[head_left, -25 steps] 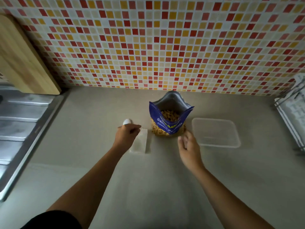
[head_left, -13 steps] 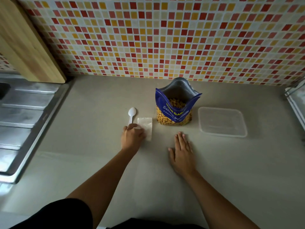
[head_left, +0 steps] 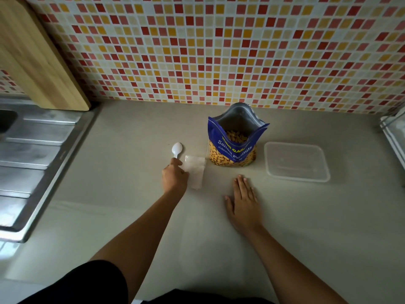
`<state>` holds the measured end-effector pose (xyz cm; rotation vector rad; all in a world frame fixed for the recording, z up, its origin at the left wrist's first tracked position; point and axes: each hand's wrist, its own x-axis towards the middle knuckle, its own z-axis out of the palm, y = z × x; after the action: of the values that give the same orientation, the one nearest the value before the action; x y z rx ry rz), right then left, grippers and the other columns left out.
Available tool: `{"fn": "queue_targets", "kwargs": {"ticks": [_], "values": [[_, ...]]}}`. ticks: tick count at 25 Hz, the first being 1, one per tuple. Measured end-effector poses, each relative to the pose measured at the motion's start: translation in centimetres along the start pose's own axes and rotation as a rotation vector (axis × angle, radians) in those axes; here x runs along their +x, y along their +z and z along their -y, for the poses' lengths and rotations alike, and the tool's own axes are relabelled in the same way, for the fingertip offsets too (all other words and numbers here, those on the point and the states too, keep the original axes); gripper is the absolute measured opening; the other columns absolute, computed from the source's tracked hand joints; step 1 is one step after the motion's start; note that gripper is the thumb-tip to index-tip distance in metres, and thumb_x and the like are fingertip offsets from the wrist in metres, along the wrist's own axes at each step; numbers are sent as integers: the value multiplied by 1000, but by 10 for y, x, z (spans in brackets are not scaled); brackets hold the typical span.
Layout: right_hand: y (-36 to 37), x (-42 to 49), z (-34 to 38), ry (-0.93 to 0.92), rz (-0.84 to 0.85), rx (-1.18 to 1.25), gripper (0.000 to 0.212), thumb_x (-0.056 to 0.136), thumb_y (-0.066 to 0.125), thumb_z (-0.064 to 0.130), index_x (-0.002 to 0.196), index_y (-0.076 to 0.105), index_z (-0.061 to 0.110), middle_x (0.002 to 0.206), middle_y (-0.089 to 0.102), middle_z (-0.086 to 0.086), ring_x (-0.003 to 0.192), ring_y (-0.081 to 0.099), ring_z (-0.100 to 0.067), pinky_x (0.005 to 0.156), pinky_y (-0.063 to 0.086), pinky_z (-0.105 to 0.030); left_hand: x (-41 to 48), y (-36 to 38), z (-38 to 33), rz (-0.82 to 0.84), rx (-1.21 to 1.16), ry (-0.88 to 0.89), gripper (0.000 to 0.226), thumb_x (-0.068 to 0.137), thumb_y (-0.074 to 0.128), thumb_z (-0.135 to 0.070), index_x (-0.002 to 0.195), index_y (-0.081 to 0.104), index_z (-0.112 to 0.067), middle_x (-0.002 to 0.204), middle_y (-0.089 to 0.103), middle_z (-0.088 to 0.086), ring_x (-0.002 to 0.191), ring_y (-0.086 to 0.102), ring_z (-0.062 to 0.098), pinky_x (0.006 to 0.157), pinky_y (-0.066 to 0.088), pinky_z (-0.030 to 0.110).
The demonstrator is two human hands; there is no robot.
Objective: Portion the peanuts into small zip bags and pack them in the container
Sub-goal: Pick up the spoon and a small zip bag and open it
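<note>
Head view: near the back edge of the bench [head_left: 131, 137], peanut bag [head_left: 235, 148] propped upright, mouth gaping for scooping. Toward the right edge, clear container [head_left: 295, 170] waiting for portions. Left of the bag, zip bags [head_left: 195, 172] flat beside spoon [head_left: 177, 148]. Left hand [head_left: 175, 179] curled over the spoon's handle end, actual grip impossible to tell. Right hand [head_left: 243, 202] flat on the bench, fingers released, probably bracing.

On the counter [head_left: 131, 163] before us, the spoon [head_left: 177, 148] lay just left of the zip bags [head_left: 195, 171], the peanut bag [head_left: 232, 151] stood behind-right of them, and the container [head_left: 296, 161] sat farther right.
</note>
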<state>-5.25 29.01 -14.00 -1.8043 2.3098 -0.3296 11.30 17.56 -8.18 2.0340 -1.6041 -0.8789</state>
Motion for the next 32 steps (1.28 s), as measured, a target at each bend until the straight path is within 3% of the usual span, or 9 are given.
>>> {"fn": "queue_targets", "kwargs": {"ticks": [5, 8, 12, 15, 18, 21, 26, 29, 32], "values": [[2, -2, -1, -5, 2, 5, 65, 88, 29, 42, 135, 44, 1, 144, 43, -16, 135, 38, -30, 113, 19, -36, -1, -2, 2, -18, -47, -129, 27, 82, 61, -12, 108, 60, -11, 99, 69, 11, 90, 61, 26, 71, 45, 27], [-2, 1, -2, -23, 21, 110, 68, 87, 28, 44, 139, 37, 1, 149, 35, -17, 140, 29, -30, 114, 12, -35, -7, -10, -5, -30, -293, -191, 27, 82, 61, -10, 109, 59, -10, 98, 67, 6, 79, 56, 19, 68, 43, 26], [-32, 4, 19, 228, 4, 691, 49, 93, 53, 31, 134, 45, 5, 136, 50, -12, 124, 47, -22, 101, 33, -23, -30, -23, -13, 86, -666, -128, 27, 84, 65, -6, 108, 57, -13, 77, 61, -3, 71, 57, 10, 64, 43, 22], [-59, 12, 48, 589, 249, 1225, 41, 93, 47, 44, 119, 58, 14, 114, 62, 1, 101, 58, -13, 80, 43, -21, -48, -21, -11, 246, -906, -102, 29, 85, 62, 0, 108, 55, -14, 77, 61, 2, 79, 61, 17, 70, 44, 28], [-67, 13, 62, 714, 353, 1498, 22, 93, 52, 37, 91, 64, 20, 86, 68, 2, 78, 63, -13, 63, 49, -21, -64, -19, -10, 331, -920, -84, 35, 83, 63, 3, 112, 55, -14, 77, 60, 4, 74, 62, 10, 62, 49, 18], [-74, 9, 58, 627, 132, 1552, 10, 87, 62, 9, 82, 63, 17, 77, 66, -1, 68, 59, -13, 54, 49, -16, -70, -20, -9, 392, -919, -110, 40, 80, 66, 2, 117, 56, -13, 86, 59, 4, 78, 61, 10, 66, 50, 18], [-105, 8, 42, 211, 191, 1146, 10, 84, 67, 11, 84, 70, 21, 77, 68, 9, 69, 59, -1, 63, 46, -13, -60, -43, -29, 538, -882, -4, 17, 88, 58, -11, 103, 66, -15, 90, 70, -2, 83, 63, 9, 77, 50, 21], [-125, 6, 41, 233, 173, 1243, 10, 82, 69, 15, 90, 70, 22, 74, 63, 9, 66, 55, -1, 63, 42, -16, -59, -51, -44, 576, -757, 124, 21, 87, 58, 1, 103, 67, -9, 71, 71, -6, 66, 65, 4, 65, 52, 15], [-133, 2, 37, 288, 167, 1433, 30, 75, 73, 5, 97, 63, 24, 79, 65, 5, 73, 61, -4, 69, 49, -22, -66, -51, -56, 564, -869, 90, 22, 87, 55, 5, 95, 66, -13, 69, 70, -5, 63, 65, 3, 59, 51, 14]]}}
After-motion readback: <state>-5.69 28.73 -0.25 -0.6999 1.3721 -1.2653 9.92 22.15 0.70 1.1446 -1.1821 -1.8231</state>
